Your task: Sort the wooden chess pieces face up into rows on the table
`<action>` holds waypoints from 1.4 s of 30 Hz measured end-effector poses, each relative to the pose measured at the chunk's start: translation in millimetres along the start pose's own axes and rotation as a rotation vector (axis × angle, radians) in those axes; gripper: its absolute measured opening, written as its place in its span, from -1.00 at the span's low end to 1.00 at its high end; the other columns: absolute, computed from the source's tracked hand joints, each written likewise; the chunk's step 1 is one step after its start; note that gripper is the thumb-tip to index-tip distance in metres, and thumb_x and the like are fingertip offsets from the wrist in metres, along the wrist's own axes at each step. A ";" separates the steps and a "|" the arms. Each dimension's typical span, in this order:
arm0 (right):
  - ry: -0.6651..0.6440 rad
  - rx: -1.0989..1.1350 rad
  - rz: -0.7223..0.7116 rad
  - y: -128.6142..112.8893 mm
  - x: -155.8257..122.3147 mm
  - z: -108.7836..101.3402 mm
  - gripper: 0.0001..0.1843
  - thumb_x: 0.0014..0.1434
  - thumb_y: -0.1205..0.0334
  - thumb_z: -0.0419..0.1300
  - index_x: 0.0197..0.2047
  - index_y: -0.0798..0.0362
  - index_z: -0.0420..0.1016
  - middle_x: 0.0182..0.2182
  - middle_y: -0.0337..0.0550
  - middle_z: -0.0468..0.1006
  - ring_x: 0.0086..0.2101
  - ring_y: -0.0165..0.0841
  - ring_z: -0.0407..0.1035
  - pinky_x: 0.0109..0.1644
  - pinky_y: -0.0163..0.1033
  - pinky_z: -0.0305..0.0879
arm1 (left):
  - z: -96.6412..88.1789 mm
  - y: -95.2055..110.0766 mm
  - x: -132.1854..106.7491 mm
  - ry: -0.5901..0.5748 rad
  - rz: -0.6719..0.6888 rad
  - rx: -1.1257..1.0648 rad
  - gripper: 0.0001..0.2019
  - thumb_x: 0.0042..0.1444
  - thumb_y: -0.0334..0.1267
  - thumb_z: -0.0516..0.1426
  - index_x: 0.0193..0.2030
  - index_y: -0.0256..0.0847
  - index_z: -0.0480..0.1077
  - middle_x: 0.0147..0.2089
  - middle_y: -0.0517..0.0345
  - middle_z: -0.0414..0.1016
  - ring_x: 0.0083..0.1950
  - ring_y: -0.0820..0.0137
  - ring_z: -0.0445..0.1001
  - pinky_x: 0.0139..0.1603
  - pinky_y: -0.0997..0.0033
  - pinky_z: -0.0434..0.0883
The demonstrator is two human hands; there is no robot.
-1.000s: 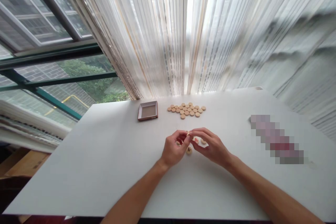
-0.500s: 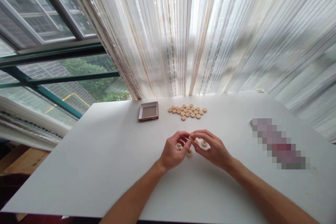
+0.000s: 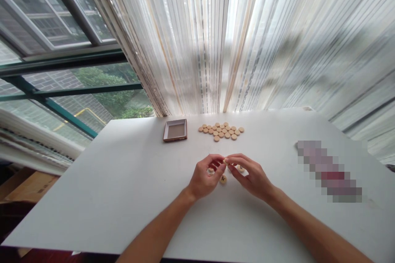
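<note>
1 pale disc [image 3: 226, 162] is in a narrow fingertip pinch between left hand [image 3: 203, 176] and right hand [image 3: 252, 174], nearside of disc cluster [image 3: 221, 132]. 2 dark-marked discs [image 3: 223, 179] lie nearside of cluster too. Open box [image 3: 175, 131] sits left of cluster.

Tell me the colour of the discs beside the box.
The discs are pale tan, clearest in the head view.

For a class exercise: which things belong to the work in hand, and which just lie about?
In the work:
round piece held between left hand and right hand
marked pieces nearby
likely piece cluster, open tray

Apparently lying about:
pixelated item
cardboard box
</note>
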State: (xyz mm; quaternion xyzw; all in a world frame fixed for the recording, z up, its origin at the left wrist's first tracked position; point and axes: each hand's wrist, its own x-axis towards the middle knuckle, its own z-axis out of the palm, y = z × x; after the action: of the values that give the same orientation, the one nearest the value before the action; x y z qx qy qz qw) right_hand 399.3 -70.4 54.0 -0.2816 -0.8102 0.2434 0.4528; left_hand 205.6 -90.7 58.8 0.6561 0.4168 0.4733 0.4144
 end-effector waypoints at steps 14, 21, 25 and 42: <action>0.022 -0.038 0.077 4.4 -5.5 4.6 -0.73 0.35 0.29 0.09 0.09 -0.09 0.42 -0.20 -0.11 0.60 -0.28 -0.32 0.53 -0.20 -0.23 0.52 | 1.6 0.7 -1.6 -0.020 -0.016 -0.021 -0.75 0.28 -0.10 0.13 -0.03 -0.21 0.44 -0.19 0.03 0.60 -0.22 0.34 0.61 -0.17 0.35 0.55; 0.005 0.008 0.084 4.4 -6.4 4.8 -0.67 0.32 0.34 0.11 0.13 -0.08 0.39 -0.17 -0.11 0.61 -0.27 -0.32 0.53 -0.19 -0.20 0.52 | 1.6 1.4 -2.0 -0.015 -0.021 -0.019 -0.74 0.30 -0.10 0.11 0.00 -0.20 0.40 -0.17 0.04 0.59 -0.22 0.35 0.61 -0.16 0.35 0.54; 0.002 0.012 0.069 1.0 -4.4 3.5 -0.65 0.29 0.38 0.12 0.12 -0.07 0.40 -0.22 -0.14 0.61 -0.29 -0.33 0.53 -0.22 -0.23 0.51 | 1.7 1.2 -2.3 -0.018 -0.027 -0.042 -0.74 0.30 -0.09 0.11 0.01 -0.20 0.38 -0.18 0.03 0.59 -0.25 0.35 0.60 -0.19 0.35 0.54; 0.026 -0.013 0.106 -4.7 -3.5 5.4 -0.70 0.25 0.32 0.20 0.05 -0.05 0.36 -0.25 -0.17 0.60 -0.35 -0.40 0.51 -0.28 -0.31 0.45 | -2.3 0.6 0.9 -0.039 0.034 0.023 -0.78 0.31 -0.20 0.10 0.03 -0.21 0.42 -0.09 0.00 0.54 -0.14 0.33 0.55 -0.12 0.35 0.50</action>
State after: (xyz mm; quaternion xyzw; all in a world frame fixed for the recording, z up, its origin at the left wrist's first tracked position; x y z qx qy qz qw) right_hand 395.0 -77.0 52.3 -0.3303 -0.7897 0.2582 0.4480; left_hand 203.7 -89.6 60.1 0.6768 0.4030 0.4626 0.4069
